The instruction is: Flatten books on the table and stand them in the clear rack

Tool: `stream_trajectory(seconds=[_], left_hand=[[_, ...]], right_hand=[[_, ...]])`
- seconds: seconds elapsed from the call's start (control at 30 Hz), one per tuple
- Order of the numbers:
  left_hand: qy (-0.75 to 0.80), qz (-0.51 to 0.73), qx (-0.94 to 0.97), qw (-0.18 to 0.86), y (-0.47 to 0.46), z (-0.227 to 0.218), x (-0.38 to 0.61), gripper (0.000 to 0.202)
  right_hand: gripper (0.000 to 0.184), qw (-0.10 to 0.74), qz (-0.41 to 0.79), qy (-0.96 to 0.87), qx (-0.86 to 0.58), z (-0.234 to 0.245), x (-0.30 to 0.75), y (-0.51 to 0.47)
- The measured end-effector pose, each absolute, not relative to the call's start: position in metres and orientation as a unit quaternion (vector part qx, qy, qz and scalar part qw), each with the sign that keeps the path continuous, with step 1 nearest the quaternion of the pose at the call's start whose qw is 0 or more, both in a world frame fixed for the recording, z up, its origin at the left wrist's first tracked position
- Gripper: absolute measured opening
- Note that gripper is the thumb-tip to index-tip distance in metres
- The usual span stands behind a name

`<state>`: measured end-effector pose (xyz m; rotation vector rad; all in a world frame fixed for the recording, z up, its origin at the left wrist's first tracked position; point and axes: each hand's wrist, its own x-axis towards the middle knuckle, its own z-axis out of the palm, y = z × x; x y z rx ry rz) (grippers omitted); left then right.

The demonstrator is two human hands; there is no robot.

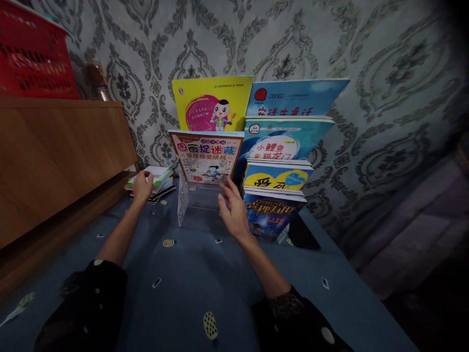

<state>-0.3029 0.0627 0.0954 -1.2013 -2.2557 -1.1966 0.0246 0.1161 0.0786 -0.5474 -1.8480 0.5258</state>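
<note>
My left hand (142,187) is at a low stack of books (161,190) on the left, its fingers curled closed at the top book (160,174), which has a white and green cover. The grip itself is partly hidden. My right hand (234,210) is raised with its fingers apart, the fingertips by the lower right corner of a brown-bordered picture book (208,161). That book leans upright in a clear tiered stand (181,200). Behind it stands a taller yellow book (185,105).
Right of it, more books rise in tiers: a blue book (296,95), a teal book (311,134), a yellow-and-blue book (252,176) and a dark blue book (271,215). A black flat object (302,232) lies beside them. A wooden cabinet (62,161) bearing a red basket (36,54) stands left.
</note>
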Motion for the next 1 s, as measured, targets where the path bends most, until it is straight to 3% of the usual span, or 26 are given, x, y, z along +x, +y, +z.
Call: stream_trajectory(seconds=[0.23,0.43,0.77,1.0], left_hand=[[-0.865,-0.214,-0.442,0.105,0.068,0.065,-0.344,0.053],[-0.87,-0.091,-0.482,0.059,0.084,0.068,-0.36,0.061],[-0.849,-0.012,-0.523,0.073,0.05,0.07,-0.362,0.057],[-0.836,0.014,-0.545,0.06,0.057,0.074,-0.371,0.069]], right_hand=[[0.038,0.53,0.228,-0.786,-0.221,0.076,0.021,0.107],[0.04,0.46,0.251,-0.827,-0.203,0.055,0.024,0.082],[0.042,0.319,0.285,-0.886,-0.18,0.01,0.05,0.032],[0.039,0.295,0.286,-0.891,-0.192,-0.014,0.066,0.013]])
